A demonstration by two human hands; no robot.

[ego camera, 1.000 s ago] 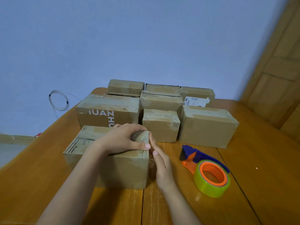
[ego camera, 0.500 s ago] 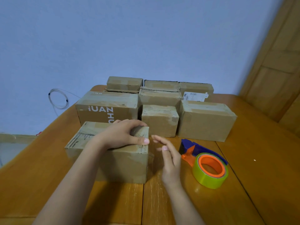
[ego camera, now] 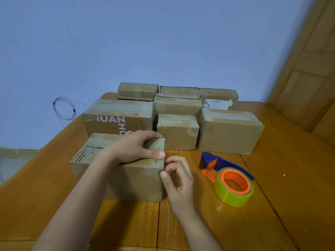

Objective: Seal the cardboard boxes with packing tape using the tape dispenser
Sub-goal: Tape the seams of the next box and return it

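Note:
The nearest cardboard box (ego camera: pixel 126 180) lies in front of me on the wooden table (ego camera: pixel 272 205), with tape across its top. My left hand (ego camera: pixel 134 147) lies over the box's top right end, fingers arched over the far edge and thumb along the front top edge, holding it. My right hand (ego camera: pixel 176 176) is beside the box's right end, fingers curled, thumb tip touching the front right corner; I see nothing between its fingers. The tape dispenser (ego camera: pixel 228 178), blue and orange with a yellow-green roll, lies on the table to the right, untouched.
Several more cardboard boxes stand in rows behind, among them a large one printed with white letters (ego camera: pixel 117 118) and one at the right (ego camera: pixel 230 131). A wooden door (ego camera: pixel 308 69) is at the right. A coiled white cable (ego camera: pixel 65 108) hangs at the left wall.
My right hand, flat against the box's right end a second ago, drew away open and has come back to the box's corner with curled fingers. My left hand stays on the box.

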